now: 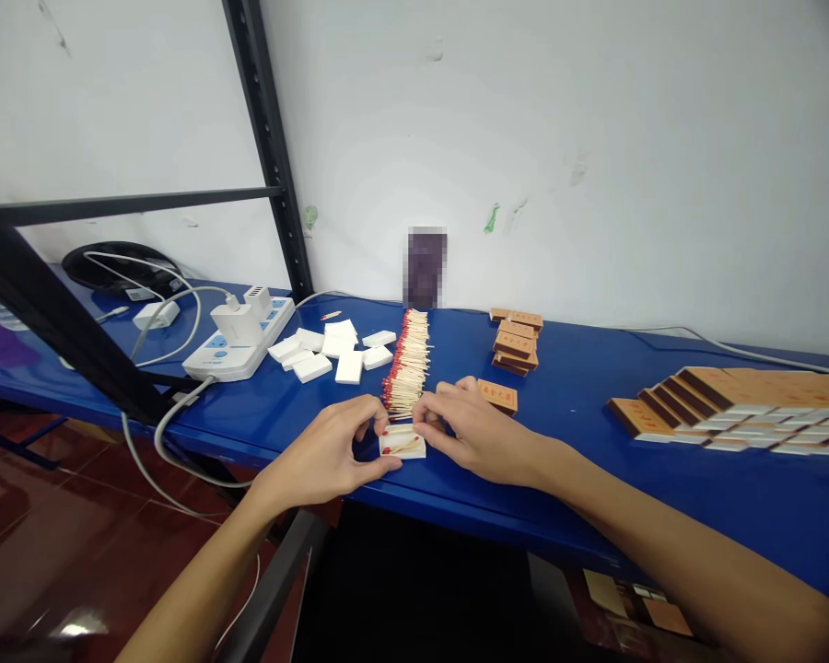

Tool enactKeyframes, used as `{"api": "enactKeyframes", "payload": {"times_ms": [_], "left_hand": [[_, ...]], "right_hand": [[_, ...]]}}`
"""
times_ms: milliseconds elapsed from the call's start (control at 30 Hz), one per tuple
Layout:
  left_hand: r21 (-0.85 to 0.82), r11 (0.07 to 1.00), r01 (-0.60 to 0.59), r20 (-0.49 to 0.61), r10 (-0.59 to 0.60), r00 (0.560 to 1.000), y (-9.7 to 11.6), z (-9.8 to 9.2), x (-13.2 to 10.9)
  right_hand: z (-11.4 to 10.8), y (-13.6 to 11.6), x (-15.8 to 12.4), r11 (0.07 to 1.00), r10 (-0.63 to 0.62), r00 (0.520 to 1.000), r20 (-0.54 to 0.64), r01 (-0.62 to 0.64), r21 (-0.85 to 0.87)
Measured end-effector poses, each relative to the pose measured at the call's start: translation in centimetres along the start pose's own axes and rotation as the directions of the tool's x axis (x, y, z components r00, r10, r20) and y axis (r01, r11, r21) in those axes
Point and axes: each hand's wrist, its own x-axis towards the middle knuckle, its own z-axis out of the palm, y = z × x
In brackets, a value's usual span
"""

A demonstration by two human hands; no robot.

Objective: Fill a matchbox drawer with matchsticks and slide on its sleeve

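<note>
A small white matchbox tray point(413, 452) rests near the table's front edge with a few red-tipped matches in it. My left hand point(328, 449) grips its left side, thumb along the front and fingers at the back. Over the tray's right back corner, my right hand point(480, 433) is closed in a pinch; what lies between its fingertips is hidden. Directly behind the tray runs a long row of matches point(409, 359), red heads to the left. A brown matchbox sleeve point(501, 397) lies just beyond my right hand.
White trays point(349, 366) lie loosely left of the matches. Brown matchbox sleeves point(515, 341) are piled behind my right hand, and stacked matchboxes point(746, 405) fill the right side. A power strip point(239, 345) with cables stands left, beside a black shelf post point(269, 138).
</note>
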Motion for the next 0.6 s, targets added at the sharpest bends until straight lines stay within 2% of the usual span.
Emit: {"api": "enactKeyframes", "payload": {"times_ms": [133,233,400,600], "left_hand": [[0.013,1.000,-0.004,0.006,0.004,1.000,-0.05,0.00,-0.04],[0.015,1.000,-0.015,0.005,0.015,1.000,-0.04,0.03,-0.09],[-0.013,0.997,-0.076,-0.007,0.076,0.997,-0.02,0.10,-0.25],[-0.020,0.993,-0.116,-0.014,0.116,0.993,-0.20,0.12,-0.34]], "right_hand": [[-0.69,-0.60,-0.18,0.996,0.015,0.999,-0.048,-0.010,0.092],[-0.84,-0.89,-0.27,0.993,-0.033,0.997,-0.066,0.040,0.113],[-0.50,-0.75,-0.08,0.995,-0.100,0.995,0.029,0.099,0.024],[-0.51,-0.87,0.28,0.995,-0.096,0.992,0.086,0.098,-0.016]]}}
